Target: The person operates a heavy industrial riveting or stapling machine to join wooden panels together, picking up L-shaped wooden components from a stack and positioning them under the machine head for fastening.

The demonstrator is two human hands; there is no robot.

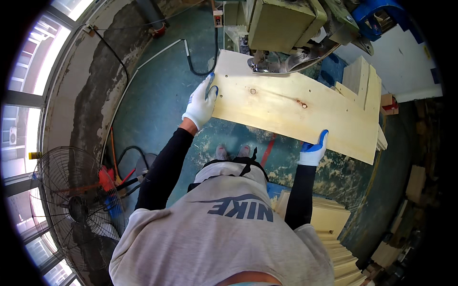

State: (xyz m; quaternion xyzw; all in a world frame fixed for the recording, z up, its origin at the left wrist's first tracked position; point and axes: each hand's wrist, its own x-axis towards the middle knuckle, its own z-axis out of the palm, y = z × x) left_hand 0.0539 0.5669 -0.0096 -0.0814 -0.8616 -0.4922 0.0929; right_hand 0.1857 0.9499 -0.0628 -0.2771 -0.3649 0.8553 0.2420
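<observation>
Pale wooden board: the long, flat, knotted panel (281, 107) is stretching across the space in front of the person, its upper edge reaching beneath the machine's curved metal part; whether they are touching, I cannot tell.
Left hand: the white glove with blue fingertips (199, 106) is holding the board's left end, thumb lying over the edge.
Right hand: the white glove with a blue palm side (312, 151) is gripping the near long edge towards the right end, its thumb pointing up along the face; the other fingers are mostly hiding.
Machine: the boxy, dull-green metal body (284, 26) is standing beyond the board, the curved, shiny metal part (296, 62) projecting below it.
Wood stack: flat, pale wooden panels (322, 217) are lying beside the person's right side.
Fan: the round, dark wire-caged fan (78, 209) is standing at left, near the windows (21, 128).
Floor: a red stripe (269, 150) is crossing the worn green floor (229, 133) below the board.
</observation>
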